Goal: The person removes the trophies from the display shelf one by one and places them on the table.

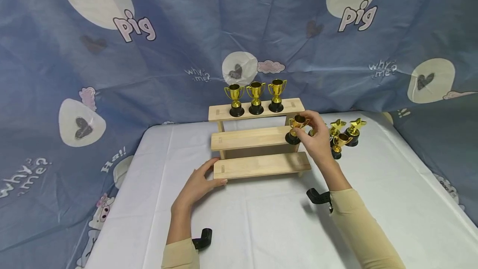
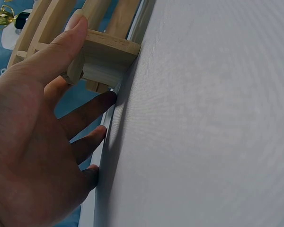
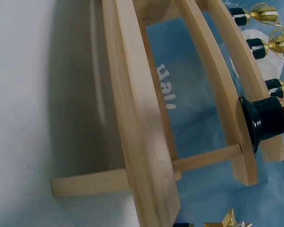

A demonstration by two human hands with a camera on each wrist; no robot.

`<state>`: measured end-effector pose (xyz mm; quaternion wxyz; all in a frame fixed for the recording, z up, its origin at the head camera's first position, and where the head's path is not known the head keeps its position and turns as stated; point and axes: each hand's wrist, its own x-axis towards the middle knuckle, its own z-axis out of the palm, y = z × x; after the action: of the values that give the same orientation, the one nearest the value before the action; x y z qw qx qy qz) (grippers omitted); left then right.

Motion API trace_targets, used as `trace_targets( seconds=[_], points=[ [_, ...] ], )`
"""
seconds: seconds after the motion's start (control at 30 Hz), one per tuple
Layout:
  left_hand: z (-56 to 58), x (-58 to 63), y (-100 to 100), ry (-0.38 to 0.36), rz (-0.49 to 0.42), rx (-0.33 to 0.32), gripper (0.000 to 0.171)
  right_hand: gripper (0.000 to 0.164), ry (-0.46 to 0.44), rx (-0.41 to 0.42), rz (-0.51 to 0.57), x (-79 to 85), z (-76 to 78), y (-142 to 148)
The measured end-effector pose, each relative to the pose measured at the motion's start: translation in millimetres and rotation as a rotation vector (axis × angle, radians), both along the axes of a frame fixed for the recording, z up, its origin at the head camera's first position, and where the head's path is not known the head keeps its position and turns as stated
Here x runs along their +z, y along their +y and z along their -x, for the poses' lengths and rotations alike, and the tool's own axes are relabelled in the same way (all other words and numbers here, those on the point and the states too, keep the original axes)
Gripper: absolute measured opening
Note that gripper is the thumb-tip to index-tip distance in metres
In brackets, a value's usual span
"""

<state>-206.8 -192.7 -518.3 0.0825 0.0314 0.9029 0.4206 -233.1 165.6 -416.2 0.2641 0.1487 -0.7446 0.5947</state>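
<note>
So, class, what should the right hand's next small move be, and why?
Perhaps settle the held trophy squarely on the middle shelf: the right hand pinches it at that shelf's right end, and whether it fully rests there isn't clear. The left hand holds the bottom shelf by its left end, which could steady things.

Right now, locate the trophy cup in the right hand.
In the head view, the trophy cup is right of centre, pinched by the right hand at the right end of the middle shelf.
</note>
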Motion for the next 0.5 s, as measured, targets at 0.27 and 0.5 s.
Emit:
trace_targets(
  seconds=[0.27,0.5],
  points=[
    [-0.2,0.4,0,-0.001,-0.002,-0.002,0.088,0.039,0.022,-0.015,-0.001,-0.4,2.6,10],
    [-0.3,1.7,0,0.005,-0.003,-0.002,0.086,0.038,0.022,-0.062,-0.036,1.6,1.6,22]
  ],
)
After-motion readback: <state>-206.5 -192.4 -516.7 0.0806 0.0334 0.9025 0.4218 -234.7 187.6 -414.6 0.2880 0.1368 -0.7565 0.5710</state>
